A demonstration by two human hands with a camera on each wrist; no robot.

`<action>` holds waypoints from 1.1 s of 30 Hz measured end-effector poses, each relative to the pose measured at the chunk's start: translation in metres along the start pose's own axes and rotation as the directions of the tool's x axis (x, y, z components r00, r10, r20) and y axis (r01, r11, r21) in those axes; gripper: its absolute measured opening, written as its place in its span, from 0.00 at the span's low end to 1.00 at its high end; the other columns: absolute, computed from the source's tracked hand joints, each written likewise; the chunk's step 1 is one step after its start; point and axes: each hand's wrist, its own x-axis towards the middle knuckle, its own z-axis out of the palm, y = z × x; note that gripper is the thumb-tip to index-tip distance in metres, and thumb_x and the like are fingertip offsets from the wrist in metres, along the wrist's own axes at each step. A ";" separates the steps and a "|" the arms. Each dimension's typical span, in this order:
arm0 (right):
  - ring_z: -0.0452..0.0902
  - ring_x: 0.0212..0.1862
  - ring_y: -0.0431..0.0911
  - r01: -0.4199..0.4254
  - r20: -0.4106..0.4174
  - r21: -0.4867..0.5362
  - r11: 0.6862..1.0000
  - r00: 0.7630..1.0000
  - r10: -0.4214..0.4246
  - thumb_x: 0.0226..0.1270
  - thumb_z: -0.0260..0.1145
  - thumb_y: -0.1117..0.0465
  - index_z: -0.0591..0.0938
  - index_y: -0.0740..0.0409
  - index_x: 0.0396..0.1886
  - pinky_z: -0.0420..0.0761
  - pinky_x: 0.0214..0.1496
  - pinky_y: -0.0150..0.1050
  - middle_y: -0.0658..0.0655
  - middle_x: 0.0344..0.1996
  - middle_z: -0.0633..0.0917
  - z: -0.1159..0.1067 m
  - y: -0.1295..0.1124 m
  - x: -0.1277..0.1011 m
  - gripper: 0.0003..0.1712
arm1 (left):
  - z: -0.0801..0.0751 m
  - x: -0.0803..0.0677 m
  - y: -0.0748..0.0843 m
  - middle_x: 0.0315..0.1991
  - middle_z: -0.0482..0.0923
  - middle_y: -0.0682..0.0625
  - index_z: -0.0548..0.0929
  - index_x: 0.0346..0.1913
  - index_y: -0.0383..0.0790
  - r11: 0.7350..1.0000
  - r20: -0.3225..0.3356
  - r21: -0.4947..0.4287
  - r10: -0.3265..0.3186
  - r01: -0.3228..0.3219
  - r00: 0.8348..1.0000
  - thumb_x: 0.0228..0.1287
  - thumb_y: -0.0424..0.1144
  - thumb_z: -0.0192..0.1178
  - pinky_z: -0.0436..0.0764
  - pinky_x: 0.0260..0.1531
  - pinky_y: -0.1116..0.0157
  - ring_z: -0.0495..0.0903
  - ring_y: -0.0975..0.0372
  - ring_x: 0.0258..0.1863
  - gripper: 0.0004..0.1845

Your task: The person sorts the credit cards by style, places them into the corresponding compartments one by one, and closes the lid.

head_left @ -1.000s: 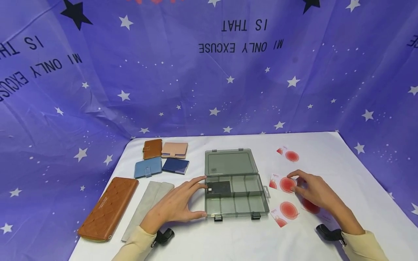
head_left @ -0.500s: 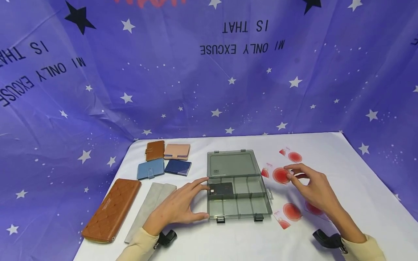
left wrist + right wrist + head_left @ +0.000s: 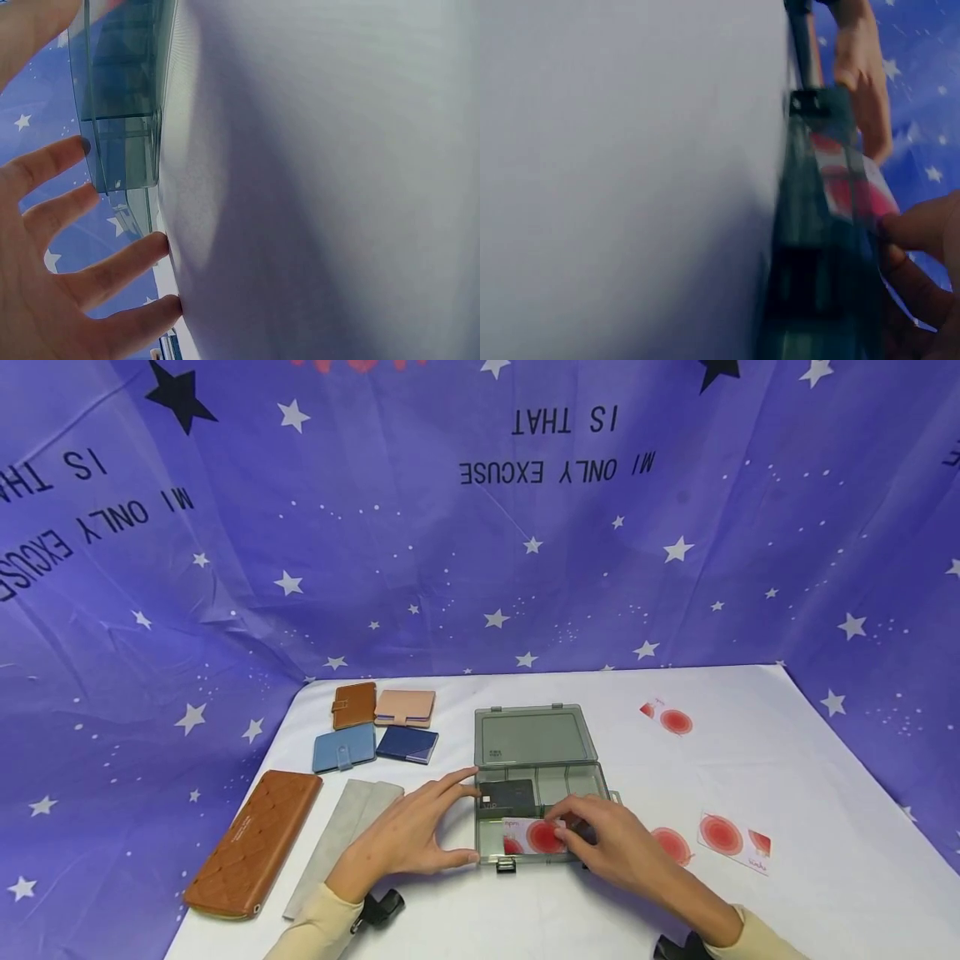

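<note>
A translucent grey-green compartment box (image 3: 480, 839) lies with its lid (image 3: 534, 735) folded back. A black card (image 3: 512, 795) sits in its back row at the left. My left hand (image 3: 412, 833) has its fingers spread, with fingertips and thumb at the box's left side; the left wrist view shows them along that wall. Over the front row, my right hand (image 3: 618, 843) pinches a red-and-white card (image 3: 534, 837) by its right end. In the right wrist view, blurred, this card (image 3: 847, 184) shows behind the box wall, tilted, between thumb and finger.
Right of the box lie more red-and-white cards: one at the back (image 3: 676, 721), one at the right (image 3: 723, 835), one (image 3: 670, 843) partly behind my right hand. At left are a brown long wallet (image 3: 253, 843), a grey case (image 3: 341, 835) and several small card holders (image 3: 345, 749).
My right hand has lifted the middle red-and-white card off the table and carried it left to the box's front row. The left hand stays at the box's left side.
</note>
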 end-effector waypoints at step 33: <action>0.86 0.59 0.43 -0.118 0.253 -0.063 0.991 0.959 0.130 0.80 0.68 0.45 0.88 0.40 0.64 0.85 0.60 0.51 0.40 0.57 0.90 -0.004 -0.011 0.006 0.19 | 0.000 0.000 0.000 0.86 0.58 0.58 0.75 0.75 0.58 1.000 0.002 0.012 0.013 -0.013 1.000 0.61 0.74 0.68 0.84 0.57 0.47 0.77 0.53 0.71 0.44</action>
